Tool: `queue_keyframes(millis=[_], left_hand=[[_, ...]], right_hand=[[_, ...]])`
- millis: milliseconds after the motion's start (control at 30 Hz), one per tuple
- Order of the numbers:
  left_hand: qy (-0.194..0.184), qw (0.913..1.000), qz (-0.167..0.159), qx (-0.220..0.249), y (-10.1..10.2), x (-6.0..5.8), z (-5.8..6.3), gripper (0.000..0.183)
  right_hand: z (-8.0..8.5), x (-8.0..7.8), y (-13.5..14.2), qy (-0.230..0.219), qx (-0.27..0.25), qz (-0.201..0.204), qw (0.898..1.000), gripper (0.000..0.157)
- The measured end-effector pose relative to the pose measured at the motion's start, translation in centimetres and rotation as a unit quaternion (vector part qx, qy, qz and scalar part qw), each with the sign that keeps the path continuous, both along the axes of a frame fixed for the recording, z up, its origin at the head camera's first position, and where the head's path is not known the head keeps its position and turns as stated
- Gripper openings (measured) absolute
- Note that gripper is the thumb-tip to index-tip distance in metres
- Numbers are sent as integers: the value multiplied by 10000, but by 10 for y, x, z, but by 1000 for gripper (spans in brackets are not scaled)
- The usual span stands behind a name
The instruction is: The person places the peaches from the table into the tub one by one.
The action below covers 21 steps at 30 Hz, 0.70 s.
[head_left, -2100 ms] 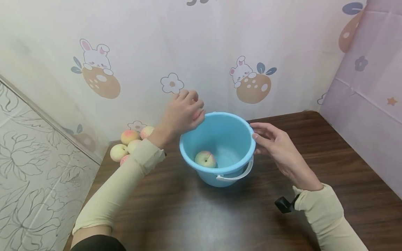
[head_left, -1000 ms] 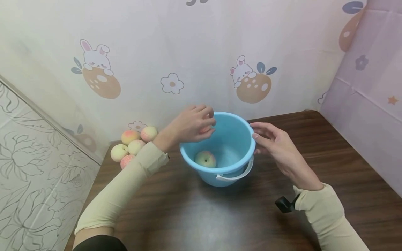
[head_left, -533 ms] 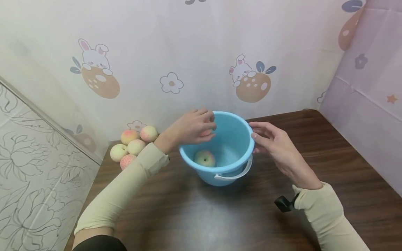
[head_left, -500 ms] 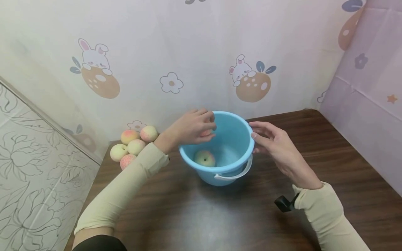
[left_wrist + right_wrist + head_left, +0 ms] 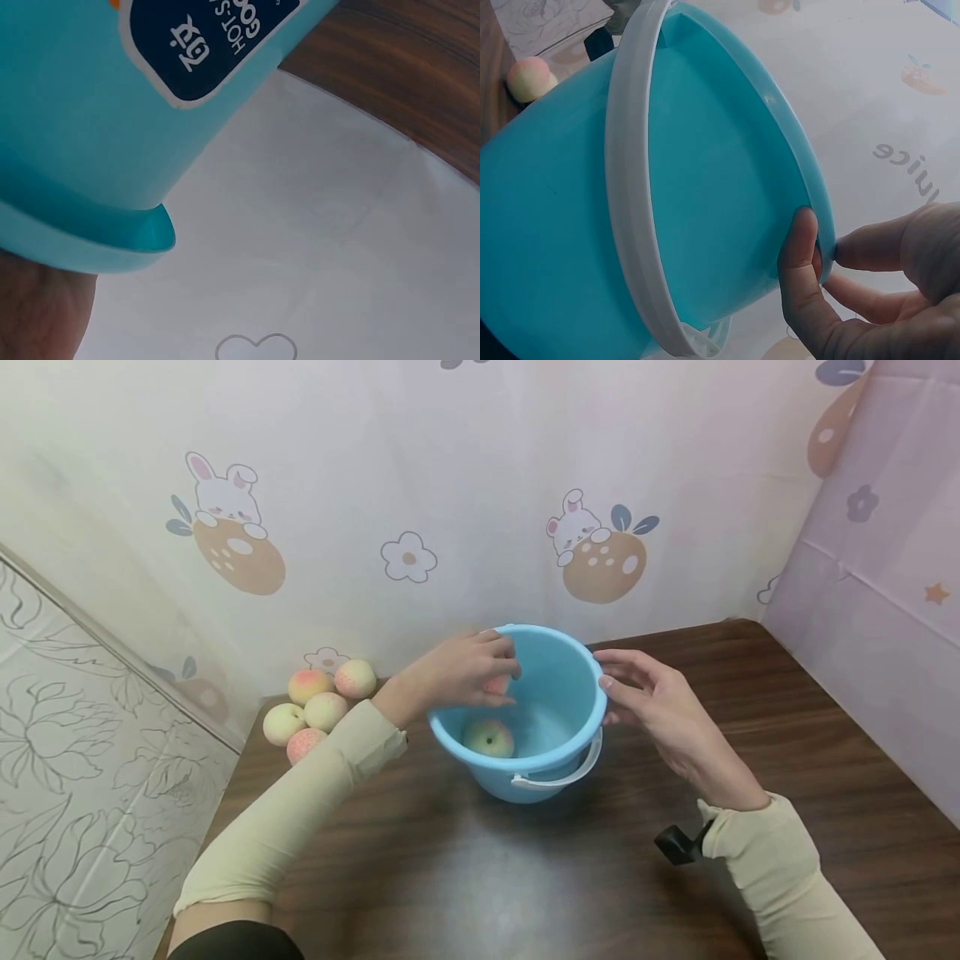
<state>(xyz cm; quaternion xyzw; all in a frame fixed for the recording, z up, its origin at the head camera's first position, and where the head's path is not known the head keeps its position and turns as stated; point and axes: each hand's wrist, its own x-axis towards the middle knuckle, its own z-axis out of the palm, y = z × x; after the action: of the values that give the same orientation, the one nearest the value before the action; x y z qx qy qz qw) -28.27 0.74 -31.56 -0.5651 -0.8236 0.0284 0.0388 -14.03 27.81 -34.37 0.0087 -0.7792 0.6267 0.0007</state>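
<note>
- Currently, the left hand reaches over the far-left rim of the blue bucket, fingers and thumb curled round a held peach inside its mouth.
- On the opposite side, the right hand pinches the rim between thumb and fingers.
- A second peach lies on the bucket's floor, toward the near left; five peaches sit clustered on the table, left of the bucket.
- If the fingers part at this height, the held peach could drop onto the lower one and bruise it, or bounce.
- A left wrist leaning on the rim might tip the bucket, should the right-hand pinch slacken.
- The left sleeve overlaps the cluster's nearest peach; a careless sweep back could set it rolling.
- Fingers cover most of the held peach, and the left-wrist view misses it entirely, showing outer wall and a cropped label.
- In the right-wrist view, the bucket's wall hides its contents.
</note>
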Motion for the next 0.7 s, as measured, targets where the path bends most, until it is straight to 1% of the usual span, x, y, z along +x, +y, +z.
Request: queue_keyframes(millis=[233,400,533,700], left_hand=[[-99,9998,42,-188,1,0,-1,45],[-266,9990,155,-316,4,0,-3,44],[-318,9980,236,-497,7,2,-5,44],[-292,9973,183,-648,10,3,-7,45]], right_hand=[[0,0,0,30,0,6,10000,53],[0,0,0,36,5,-4,10000,53],[1,0,-1,7,41,-23,10000,53],[2,0,-2,-26,94,-43,9999,52]])
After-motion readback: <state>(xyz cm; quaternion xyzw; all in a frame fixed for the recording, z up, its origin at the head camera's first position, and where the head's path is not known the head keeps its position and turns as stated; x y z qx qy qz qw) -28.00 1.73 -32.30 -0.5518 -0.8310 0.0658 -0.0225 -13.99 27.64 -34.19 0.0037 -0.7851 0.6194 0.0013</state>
